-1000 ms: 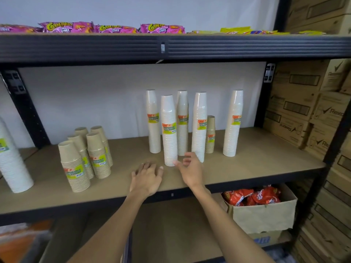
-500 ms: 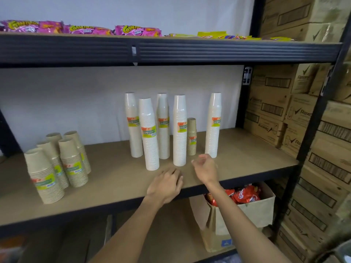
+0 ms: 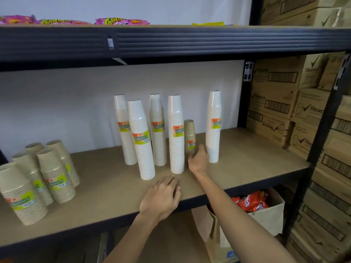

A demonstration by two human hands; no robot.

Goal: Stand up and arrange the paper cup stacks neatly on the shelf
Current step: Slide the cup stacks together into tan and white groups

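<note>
Several tall white paper cup stacks stand upright in the middle of the wooden shelf (image 3: 247, 160); the nearest one (image 3: 142, 145) is at the front, another (image 3: 176, 137) beside it, and one (image 3: 214, 128) stands apart at the right. A short brown cup stack (image 3: 190, 136) stands between the last two. My right hand (image 3: 198, 160) reaches open toward the brown stack, just in front of it, holding nothing. My left hand (image 3: 163, 196) rests palm down on the shelf's front edge, fingers spread.
Several short brown cup stacks (image 3: 55, 177) cluster at the shelf's left. Snack packets (image 3: 121, 21) lie on the shelf above. Cardboard boxes (image 3: 281, 103) are piled at the right. Below, a paper bag (image 3: 266, 217) holds red packets.
My view has swung to the right and closer. My right hand moved from the front white stack rightward toward the short brown stack. My left hand slid right along the shelf edge.
</note>
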